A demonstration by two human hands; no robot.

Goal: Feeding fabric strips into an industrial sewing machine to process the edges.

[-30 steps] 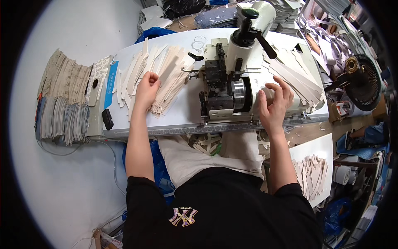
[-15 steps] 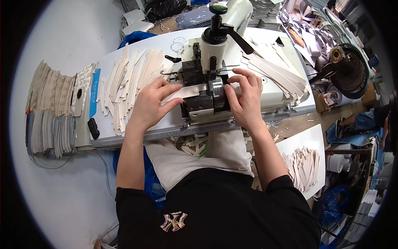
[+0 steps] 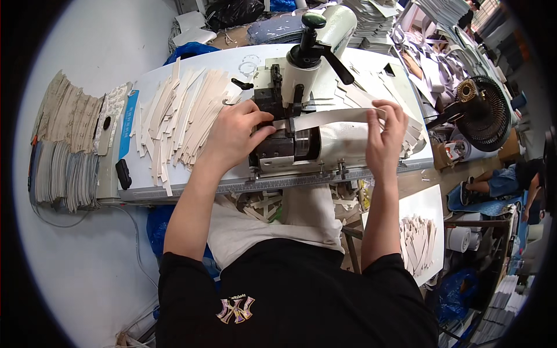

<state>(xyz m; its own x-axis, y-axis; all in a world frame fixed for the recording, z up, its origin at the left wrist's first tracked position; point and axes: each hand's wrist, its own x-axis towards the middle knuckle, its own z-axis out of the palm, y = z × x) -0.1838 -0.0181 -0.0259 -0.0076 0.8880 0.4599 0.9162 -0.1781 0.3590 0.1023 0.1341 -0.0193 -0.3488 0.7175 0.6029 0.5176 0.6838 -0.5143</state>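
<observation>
A long pale strip (image 3: 336, 118) runs through the head of a cream and black bench machine (image 3: 303, 78) and arches out to its right. At the right end of the strip, my right hand (image 3: 386, 136) pinches it between thumb and fingers. My left hand (image 3: 237, 134) is closed at the machine's left side, thumb and forefinger pinched on the strip's other end beside the black feed plate (image 3: 275, 148). Left of the machine lies a spread pile of pale strips (image 3: 200, 110). More strips (image 3: 412, 130) lie behind my right hand on the machine's far right side.
Stacked sheets (image 3: 64, 168) stand left of the white table (image 3: 156, 188). A black fan (image 3: 487, 113) is at the right. Below it, a white board (image 3: 426, 203) carries cut strips (image 3: 416, 240). Another person (image 3: 502, 182) sits at the far right.
My right hand has moved right, away from the machine head, drawing the strip out in an arch. My left hand has moved closer to the feed, and less strip shows on that side.
</observation>
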